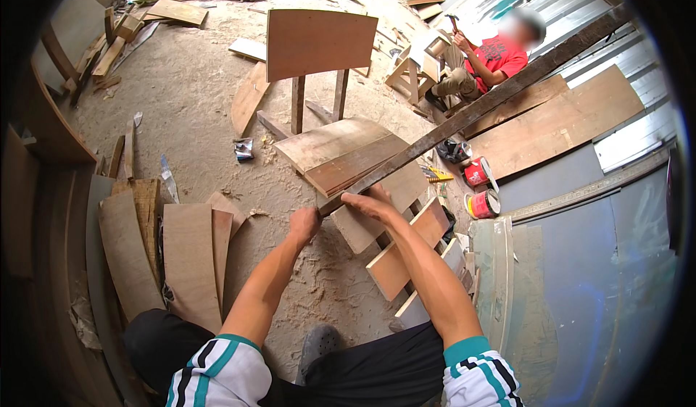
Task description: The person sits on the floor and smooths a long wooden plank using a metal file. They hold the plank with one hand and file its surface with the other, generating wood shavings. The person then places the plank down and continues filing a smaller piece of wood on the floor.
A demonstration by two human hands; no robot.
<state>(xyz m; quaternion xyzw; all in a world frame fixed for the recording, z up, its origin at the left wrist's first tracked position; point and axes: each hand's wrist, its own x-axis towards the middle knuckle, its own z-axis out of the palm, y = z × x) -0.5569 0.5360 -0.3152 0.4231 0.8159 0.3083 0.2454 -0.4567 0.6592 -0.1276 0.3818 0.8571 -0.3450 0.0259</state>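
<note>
A long, dark wooden beam (464,119) slants from my hands up to the far right. My left hand (305,223) is closed at the near end of the beam. Slightly farther up, my right hand (371,202) grips it, thumb on the near side and fingers partly hidden behind. Under and behind the beam stands a wooden chair with a curved backrest (319,43) and a plank seat (341,142). The beam crosses over the right side of this seat; whether it touches cannot be made out.
Boards (190,258) stack at my left; more planks (409,247) lie under my right arm. Red cans (482,204) and a yellow-handled saw (435,174) sit right of the chair. Beyond the beam, a seated person in a red shirt (496,57) holds a hammer (453,23) beside a stool.
</note>
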